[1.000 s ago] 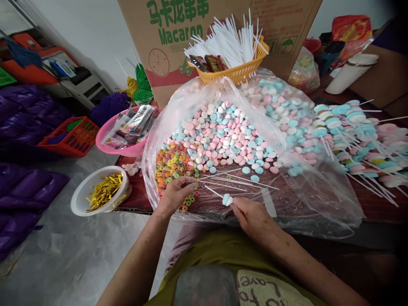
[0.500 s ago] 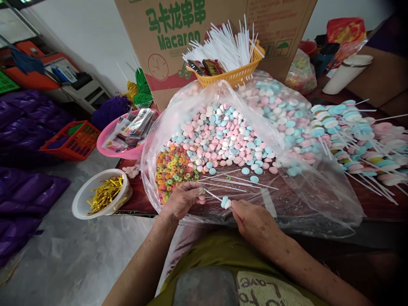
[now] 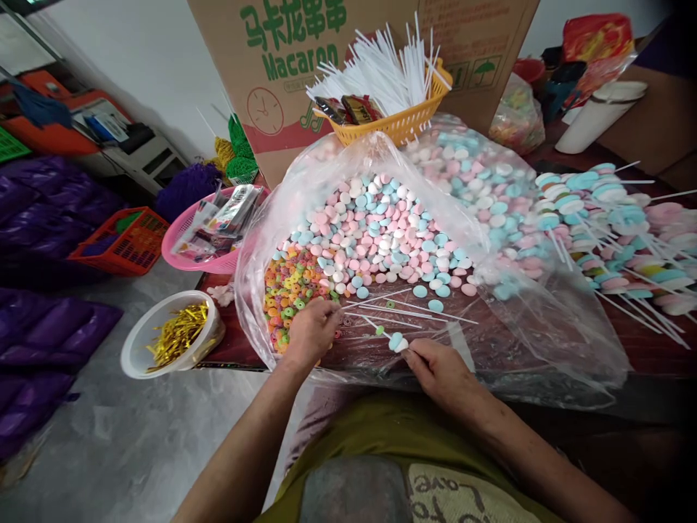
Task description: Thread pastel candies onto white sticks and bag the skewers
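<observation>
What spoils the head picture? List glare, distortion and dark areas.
Head view: even, soft light; white glare on the clear plastic bag; wide-lens bending tilts the carton and walls; right corners fall dark; left hand and right hand stay sharp.

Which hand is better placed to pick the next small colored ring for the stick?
Probably the left hand. It rests at the edge of the colored rings, fingertips touching them. The right hand is busy: it pinches the stick that carries a blue candy.
</observation>
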Available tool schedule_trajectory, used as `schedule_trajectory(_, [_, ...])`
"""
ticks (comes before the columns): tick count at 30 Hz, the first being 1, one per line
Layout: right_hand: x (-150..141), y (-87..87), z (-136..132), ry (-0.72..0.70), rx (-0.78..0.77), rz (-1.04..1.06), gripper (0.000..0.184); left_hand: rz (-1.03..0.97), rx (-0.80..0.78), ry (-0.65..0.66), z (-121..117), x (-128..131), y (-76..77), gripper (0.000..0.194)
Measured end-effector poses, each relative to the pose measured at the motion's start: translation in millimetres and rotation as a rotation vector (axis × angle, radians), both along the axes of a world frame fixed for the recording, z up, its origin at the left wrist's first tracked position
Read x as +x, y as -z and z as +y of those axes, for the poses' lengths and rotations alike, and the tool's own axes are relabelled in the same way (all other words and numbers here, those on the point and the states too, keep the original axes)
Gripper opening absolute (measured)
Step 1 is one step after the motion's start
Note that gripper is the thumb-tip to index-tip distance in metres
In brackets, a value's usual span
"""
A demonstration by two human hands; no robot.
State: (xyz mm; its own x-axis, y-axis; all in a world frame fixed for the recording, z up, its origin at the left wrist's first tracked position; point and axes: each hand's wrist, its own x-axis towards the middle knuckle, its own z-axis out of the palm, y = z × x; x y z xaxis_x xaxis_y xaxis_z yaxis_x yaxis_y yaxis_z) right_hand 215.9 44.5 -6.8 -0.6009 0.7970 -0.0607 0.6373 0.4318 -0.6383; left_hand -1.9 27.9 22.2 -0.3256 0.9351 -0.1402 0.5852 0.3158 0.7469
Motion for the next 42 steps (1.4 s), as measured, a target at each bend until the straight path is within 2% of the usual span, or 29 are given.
schedule_trajectory(2, [2.0,4.5,0.6,0.013,-0.035,0.047,0.032,0.158,-0.053,0.051,6.7,1.2,2.9,0.009])
schedule_trajectory(7, [-0.6,0.6,-4.2,-0.008,0.008,-0.008,0.028,0.074,-0.032,0.05,6.5,2.4,7.9,0.011])
schedule_trajectory(9, [-1.9,-2.5,-6.1,-0.029,0.042,-0.049,0.026,-0.174,-0.034,0.014,0.3,2.1,5.8,0.018])
schedule_trajectory(12, [-4.4,-5.4,-8.6,-0.059,0.091,-0.112,0.024,-0.759,-0.062,-0.09,-8.9,4.6,2.3,0.03])
schedule_trajectory(14, [-6.1,-5.4,-10.0,-0.07,0.112,-0.132,0.024,-0.954,-0.071,-0.15,-12.2,6.8,2.6,0.034])
schedule_trajectory(16, [-6.7,-4.3,-10.5,-0.075,0.121,-0.118,0.024,-0.937,-0.073,-0.17,-13.0,6.5,5.4,0.034])
schedule_trajectory(22, [0.3,-1.9,-3.5,-0.01,0.116,-0.2,0.024,-0.493,-0.021,-0.179,-10.1,-3.9,17.6,0.023])
schedule_trajectory(26, [2.9,-2.2,-1.6,0.02,0.11,-0.241,0.025,-0.28,0.032,-0.153,0.9,5.1,19.6,0.008])
schedule_trajectory(29, [3.3,-1.6,-3.9,0.002,0.109,-0.236,0.023,-0.206,0.038,-0.111,12.6,13.2,20.0,0.004])
schedule_trajectory(32, [5.5,-1.9,-5.8,0.04,0.09,-0.249,0.023,-0.233,0.006,-0.068,15.0,10.7,19.2,0.004])
schedule_trajectory(35, [4.2,-5.0,-6.4,0.022,0.062,-0.25,0.023,-0.34,-0.064,-0.039,6.4,4.9,15.0,0.02])
schedule_trajectory(39, [-4.3,-9.0,-7.2,-0.019,0.075,-0.26,0.023,-0.666,-0.113,-0.153,-4.3,9.8,6.8,0.031])
schedule_trajectory(42, [-6.7,-8.2,-8.4,-0.021,0.109,-0.257,0.023,-0.77,-0.071,-0.243,-4.5,17.6,4.6,0.03])
